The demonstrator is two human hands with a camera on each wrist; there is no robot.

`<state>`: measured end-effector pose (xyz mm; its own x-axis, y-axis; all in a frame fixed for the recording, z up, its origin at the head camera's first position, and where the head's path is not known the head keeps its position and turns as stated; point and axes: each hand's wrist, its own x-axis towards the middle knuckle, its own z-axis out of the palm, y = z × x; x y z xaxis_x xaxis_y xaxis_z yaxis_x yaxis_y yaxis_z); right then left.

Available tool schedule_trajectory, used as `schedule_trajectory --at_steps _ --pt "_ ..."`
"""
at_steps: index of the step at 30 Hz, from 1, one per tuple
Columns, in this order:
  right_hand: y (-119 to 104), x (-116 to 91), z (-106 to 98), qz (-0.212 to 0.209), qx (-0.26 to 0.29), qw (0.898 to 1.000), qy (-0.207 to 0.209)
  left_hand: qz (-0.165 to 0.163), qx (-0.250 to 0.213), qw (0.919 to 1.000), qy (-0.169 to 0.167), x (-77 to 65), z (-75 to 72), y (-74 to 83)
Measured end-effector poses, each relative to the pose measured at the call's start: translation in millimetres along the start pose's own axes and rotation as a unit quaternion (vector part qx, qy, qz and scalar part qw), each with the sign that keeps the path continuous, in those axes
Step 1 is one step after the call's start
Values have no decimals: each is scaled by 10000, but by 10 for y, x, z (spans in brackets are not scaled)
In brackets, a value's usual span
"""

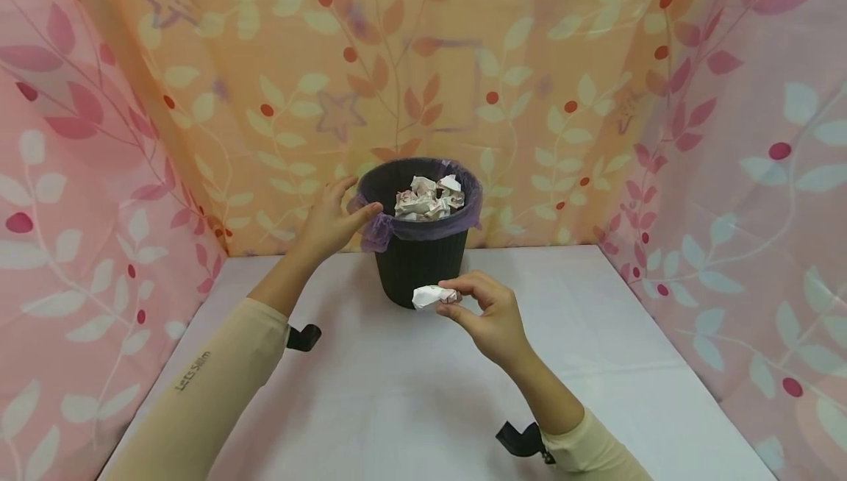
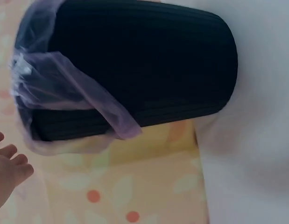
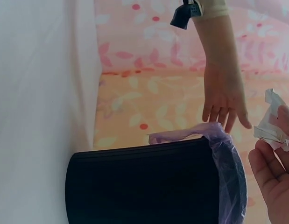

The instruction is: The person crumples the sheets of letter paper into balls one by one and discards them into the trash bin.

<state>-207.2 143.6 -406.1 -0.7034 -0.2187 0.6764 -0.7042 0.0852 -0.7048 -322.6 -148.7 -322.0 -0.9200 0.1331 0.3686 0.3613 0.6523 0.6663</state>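
Observation:
A black trash bin (image 1: 423, 264) with a purple plastic liner (image 1: 430, 229) folded over its rim stands upright at the back of the table. Several crumpled papers (image 1: 426, 200) lie inside it. My left hand (image 1: 331, 222) is at the rim's left side, fingers spread and holding nothing; in the left wrist view the fingers (image 2: 12, 161) appear apart from the liner. In front of the bin, my right hand (image 1: 492, 315) pinches a crumpled white paper (image 1: 431, 296) between thumb and fingers. The right wrist view shows that paper (image 3: 274, 123) close up.
The table (image 1: 397, 393) has a white cover. Floral curtains enclose it: an orange one (image 1: 423, 62) right behind the bin and pink ones at left (image 1: 86, 246) and right (image 1: 741, 209). Black wrist mounts (image 1: 304, 337) stick out from both sleeves.

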Motion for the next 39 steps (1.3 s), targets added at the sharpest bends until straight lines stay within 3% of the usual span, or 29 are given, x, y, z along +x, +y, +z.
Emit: schedule_trajectory --at_steps 4,7,17,22,27,39 --pt "12 31 -16 141 107 9998 -64 -313 -226 9985 -400 122 55 -84" --pt "17 50 -27 177 173 9996 -105 -319 -417 9973 -505 193 126 -146" --pt "-3 116 -68 224 131 9994 -224 -266 -179 9987 -384 222 210 -196" --pt "-78 241 -143 11 -36 9995 -316 -366 -154 9982 -441 202 224 -201" --pt "-237 528 -289 -308 -224 9985 -390 -266 -125 9988 -399 194 233 -212" --pt "-574 1524 -586 -295 -315 9957 -821 -267 -44 9988 -397 190 229 -221"
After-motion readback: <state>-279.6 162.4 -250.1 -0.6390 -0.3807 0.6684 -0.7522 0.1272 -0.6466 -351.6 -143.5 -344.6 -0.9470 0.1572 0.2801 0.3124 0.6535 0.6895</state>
